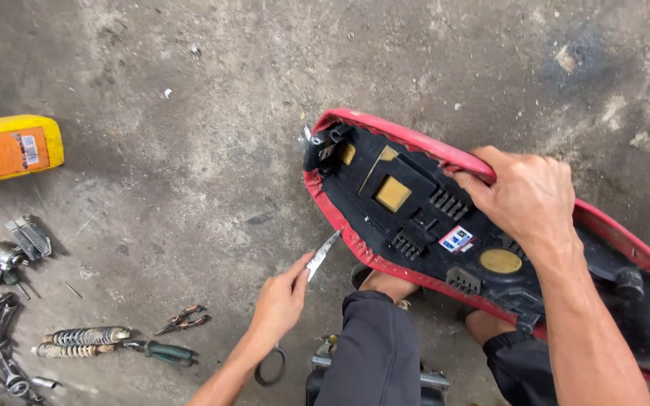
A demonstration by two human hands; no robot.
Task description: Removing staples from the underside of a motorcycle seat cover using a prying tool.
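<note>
We see the right hand (524, 197) clasping the far edge of an upturned red seat (415, 225) at three o'clock; the left hand (280, 304) pinches a small metal blade (323, 256) against its near edge, tools (84, 342) at eight o'clock.

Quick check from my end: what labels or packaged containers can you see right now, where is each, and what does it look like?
Small rectangular sticker: on the black underside of the red-edged seat, beside the right hand; white, blue and red.
Yellow plastic container: lying on the concrete floor at the left edge; its face is an orange label.
Small white patch: on that orange label; rectangular.
No screens or signs.
</note>
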